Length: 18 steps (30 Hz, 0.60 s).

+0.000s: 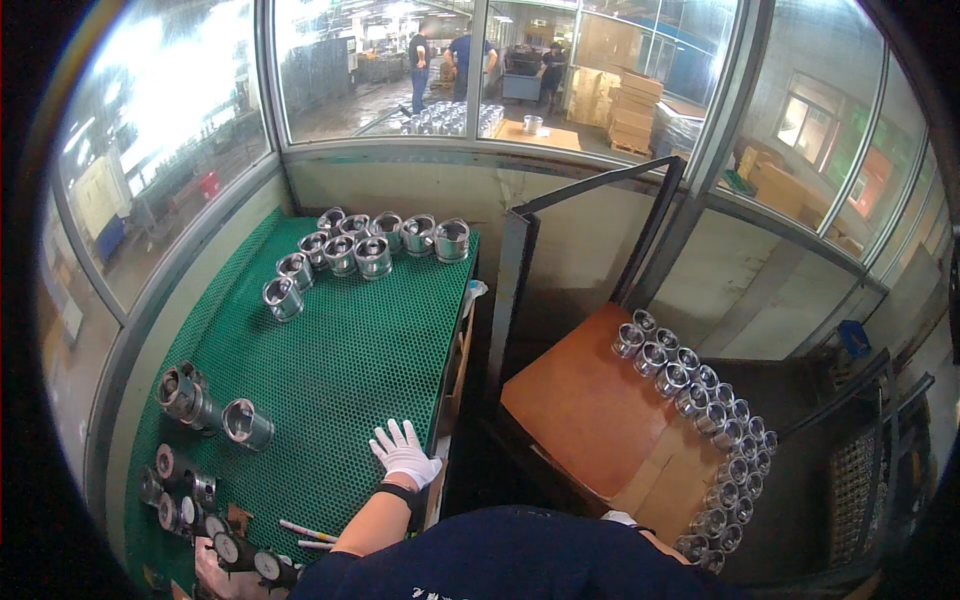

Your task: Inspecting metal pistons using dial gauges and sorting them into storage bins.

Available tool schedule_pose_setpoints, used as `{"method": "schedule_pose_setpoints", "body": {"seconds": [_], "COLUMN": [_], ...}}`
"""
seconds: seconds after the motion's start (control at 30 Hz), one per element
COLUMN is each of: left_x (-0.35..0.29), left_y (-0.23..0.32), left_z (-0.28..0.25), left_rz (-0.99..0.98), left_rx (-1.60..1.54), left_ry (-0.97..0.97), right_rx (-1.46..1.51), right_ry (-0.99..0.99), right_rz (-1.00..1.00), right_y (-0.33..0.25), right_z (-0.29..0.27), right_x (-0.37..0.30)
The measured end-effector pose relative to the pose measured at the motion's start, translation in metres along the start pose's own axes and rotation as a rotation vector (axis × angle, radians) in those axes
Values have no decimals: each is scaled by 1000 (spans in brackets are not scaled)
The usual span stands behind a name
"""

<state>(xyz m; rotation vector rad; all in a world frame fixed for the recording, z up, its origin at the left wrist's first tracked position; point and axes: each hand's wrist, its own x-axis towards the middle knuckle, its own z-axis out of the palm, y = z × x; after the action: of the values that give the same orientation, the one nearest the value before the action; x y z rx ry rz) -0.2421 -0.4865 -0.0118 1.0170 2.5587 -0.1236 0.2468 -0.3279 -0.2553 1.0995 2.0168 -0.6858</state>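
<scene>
The left hand (404, 453) fans wide at the green desk (340, 350)!
Gloved in white, it's palm down, fingers spread by the right edge, with pens (306, 530) lying nearer the body; the right hand (620, 518) is mostly hidden behind that dark shirt (500, 555), so I cannot tell its state. Pistons (373, 257) cluster at the green desk's far end, more crowd its left side, and others line the brown desk's (580, 390) right edge.

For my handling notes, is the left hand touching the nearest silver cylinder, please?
Apart: the head view shows green mat between the left hand and that silver cylinder.
</scene>
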Motion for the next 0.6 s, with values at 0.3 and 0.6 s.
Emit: {"method": "schedule_pose_setpoints", "body": {"seconds": [0.3,0.6], "left_x": [0,-7], "left_y": [-1,2], "left_z": [2,-10], "left_rz": [-2,-8], "left_rx": [13,-2], "left_ry": [8,6], "right_rx": [-54,-317], "right_ry": [-3,-50], "right_rz": [-95,-273], "right_y": [8,13], "right_z": [11,6], "right_x": [5,2]}}
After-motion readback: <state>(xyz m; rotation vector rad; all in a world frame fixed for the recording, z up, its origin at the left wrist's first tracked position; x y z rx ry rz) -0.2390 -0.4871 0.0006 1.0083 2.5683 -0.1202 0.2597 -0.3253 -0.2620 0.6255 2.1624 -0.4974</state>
